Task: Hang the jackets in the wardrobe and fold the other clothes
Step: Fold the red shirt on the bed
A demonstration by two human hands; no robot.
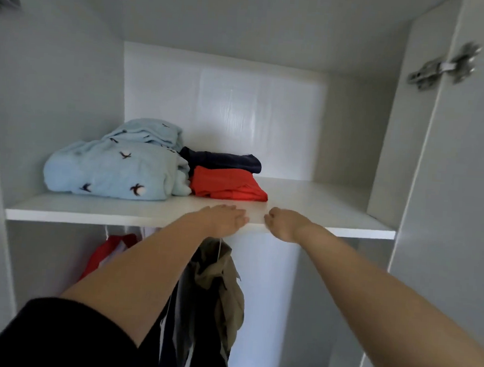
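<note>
Left hand (227, 218) fingers (240, 215) lying straight and released on the near shelf (90, 210) edge; right hand (285, 223) fingers loosely curled, grasping nothing. Beyond, far left on shelf: pale blue garment (112, 171), orange folded clothes (226, 186), navy piece (225, 160) on top. Below, jackets (216, 290) hanging.

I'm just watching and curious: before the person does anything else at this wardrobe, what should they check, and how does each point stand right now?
1. Folded stack in place: the red garment lies on the shelf with the navy garment on top. Ok.
2. Light blue garment neatly folded: it lies bunched. Not ok.
3. Free shelf space on the right: ok.
4. Hands free: the left hand and right hand are at the shelf's front edge; whether either has a grip on something is hidden. Cannot tell.
5. Jackets hung: the olive jacket and a red one hang below. Ok.
</note>
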